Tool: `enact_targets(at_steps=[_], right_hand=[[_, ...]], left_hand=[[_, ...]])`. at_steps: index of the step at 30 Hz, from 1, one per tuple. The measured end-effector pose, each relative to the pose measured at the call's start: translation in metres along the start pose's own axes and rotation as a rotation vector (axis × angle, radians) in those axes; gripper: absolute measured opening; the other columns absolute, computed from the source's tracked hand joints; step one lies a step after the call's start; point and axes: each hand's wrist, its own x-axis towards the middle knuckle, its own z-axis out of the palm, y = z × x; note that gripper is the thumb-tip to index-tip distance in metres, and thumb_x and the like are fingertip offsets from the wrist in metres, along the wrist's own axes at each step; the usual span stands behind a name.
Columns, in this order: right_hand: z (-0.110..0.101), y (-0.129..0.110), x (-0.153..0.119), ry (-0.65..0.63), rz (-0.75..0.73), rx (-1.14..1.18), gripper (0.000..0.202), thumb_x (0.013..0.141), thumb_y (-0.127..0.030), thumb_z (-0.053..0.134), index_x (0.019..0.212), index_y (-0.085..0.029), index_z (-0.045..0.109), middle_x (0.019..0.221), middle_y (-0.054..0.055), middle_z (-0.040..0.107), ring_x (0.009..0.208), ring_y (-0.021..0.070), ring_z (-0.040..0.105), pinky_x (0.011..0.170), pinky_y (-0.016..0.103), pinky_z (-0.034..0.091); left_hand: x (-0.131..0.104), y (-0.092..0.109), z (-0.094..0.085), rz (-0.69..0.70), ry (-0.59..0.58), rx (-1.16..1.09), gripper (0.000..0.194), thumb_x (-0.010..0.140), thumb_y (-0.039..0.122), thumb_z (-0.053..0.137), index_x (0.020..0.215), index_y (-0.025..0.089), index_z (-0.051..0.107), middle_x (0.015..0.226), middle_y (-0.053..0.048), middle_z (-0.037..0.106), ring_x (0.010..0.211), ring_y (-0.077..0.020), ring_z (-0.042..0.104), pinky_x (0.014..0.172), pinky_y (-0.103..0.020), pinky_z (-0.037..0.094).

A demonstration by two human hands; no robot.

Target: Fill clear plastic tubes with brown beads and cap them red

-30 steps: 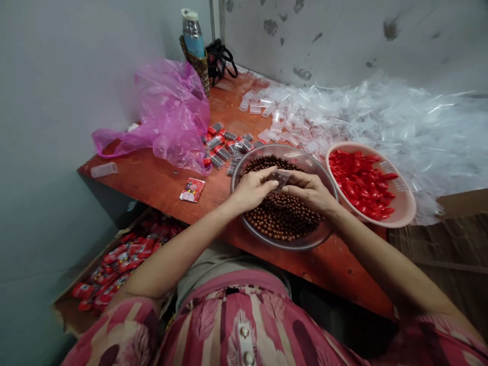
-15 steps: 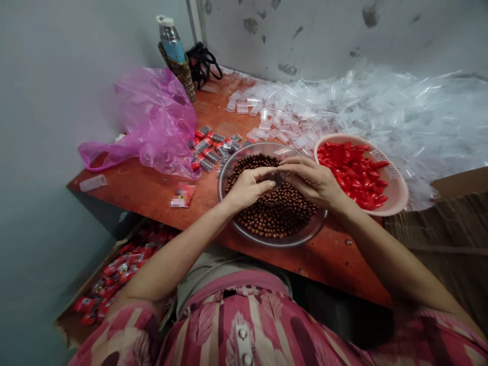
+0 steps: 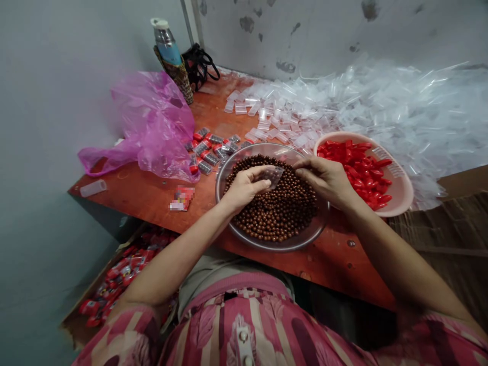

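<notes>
My left hand pinches a small clear plastic tube between thumb and fingers, over a bowl of small round brown balls. Brown shows through the tube's wall; I cannot tell whether balls are inside it. Just to the right, apart from the tube, my right hand hovers over the bowl's right side with thumb and fingertips drawn close together. Anything between those fingertips is too small or hidden to make out. Beside that hand stands a pink basket of red plastic caps.
Clear tubes lie heaped at the back right of the red table. Filled red-capped tubes lie behind the bowl, beside a pink plastic bag. A flask stands farther back. Red packets fill a box below.
My right hand has drawn away to the right from the tube, leaving it in my left hand alone. More of the clear tube now shows.
</notes>
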Motion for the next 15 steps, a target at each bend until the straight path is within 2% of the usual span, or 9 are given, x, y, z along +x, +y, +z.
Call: enact_targets(at_steps=[3,5,7,9,12,15], right_hand=[[0.004,0.009,-0.001,-0.303,-0.024,-0.237,0.018,0.089,-0.022,0.053,0.092,-0.018,0.070,0.089,0.006,0.073,0.079,0.0180,0.068,0.074,0.027,0.049],[0.008,0.011,-0.003,-0.467,-0.046,-0.407,0.021,0.091,-0.022,0.050,0.098,-0.018,0.069,0.096,0.007,0.073,0.086,0.0196,0.068,0.077,0.027,0.048],[0.014,0.010,-0.005,-0.578,-0.064,-0.530,0.024,0.092,-0.024,0.050,0.106,-0.019,0.068,0.106,0.009,0.072,0.093,0.0216,0.067,0.076,0.028,0.047],[0.023,0.008,-0.008,-0.692,-0.093,-0.599,0.025,0.090,-0.023,0.053,0.110,-0.019,0.066,0.111,0.010,0.070,0.095,0.0233,0.067,0.072,0.027,0.047],[0.037,0.007,-0.008,-0.780,-0.136,-0.629,0.027,0.088,-0.014,0.050,0.108,-0.016,0.068,0.101,0.011,0.072,0.086,0.0220,0.068,0.066,0.026,0.045],[0.042,0.012,-0.005,-0.770,-0.133,-0.546,0.023,0.086,-0.010,0.051,0.095,-0.014,0.071,0.090,0.011,0.073,0.079,0.0203,0.068,0.067,0.026,0.045]], left_hand=[[-0.002,0.004,0.000,-0.048,0.003,-0.089,0.044,0.062,0.020,0.077,0.105,0.018,0.072,0.114,-0.007,0.070,0.099,-0.0206,0.066,0.086,-0.034,0.056],[-0.003,0.005,0.000,-0.058,-0.022,-0.105,0.044,0.061,0.018,0.077,0.105,0.018,0.072,0.113,-0.007,0.071,0.098,-0.0203,0.067,0.085,-0.034,0.056],[-0.002,0.004,0.001,-0.020,-0.028,-0.082,0.044,0.062,0.019,0.076,0.106,0.018,0.071,0.113,-0.007,0.071,0.099,-0.0212,0.066,0.086,-0.035,0.055],[-0.001,0.002,0.002,0.076,-0.028,0.011,0.041,0.065,0.021,0.076,0.106,0.017,0.072,0.112,-0.007,0.071,0.102,-0.0224,0.066,0.091,-0.037,0.053],[0.000,-0.003,0.004,0.167,-0.097,0.181,0.033,0.070,0.025,0.075,0.102,0.016,0.074,0.106,-0.008,0.073,0.104,-0.0235,0.065,0.098,-0.037,0.048],[0.000,-0.006,0.001,0.130,-0.094,0.157,0.035,0.072,0.029,0.074,0.104,0.016,0.073,0.107,-0.008,0.073,0.103,-0.0236,0.065,0.093,-0.036,0.050]])
